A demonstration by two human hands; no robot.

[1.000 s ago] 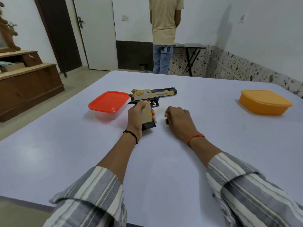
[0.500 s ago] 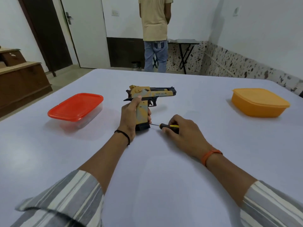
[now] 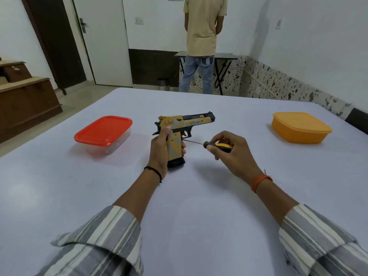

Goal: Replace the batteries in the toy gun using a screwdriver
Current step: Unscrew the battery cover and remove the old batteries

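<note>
Toy gun [image 3: 185, 124] standing upright at centre of white surface [image 3: 99, 196], magazine base resting on it, barrel pointing right. Left hand [image 3: 161, 150] gripping handle. Right hand [image 3: 229, 152] pinching screwdriver [image 3: 215, 145], tip touching grip below trigger. Red-lidded container [image 3: 103, 130] lying to left; orange container [image 3: 300, 127] sitting well apart at right. Person [image 3: 201, 36] standing beyond surface.

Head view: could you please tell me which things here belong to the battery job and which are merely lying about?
Job:
- yellow-and-black plastic toy gun, held by left hand
- yellow-and-black-handled screwdriver, in right hand

Lying about:
- red-lidded clear plastic box
- orange lidded plastic box
</note>
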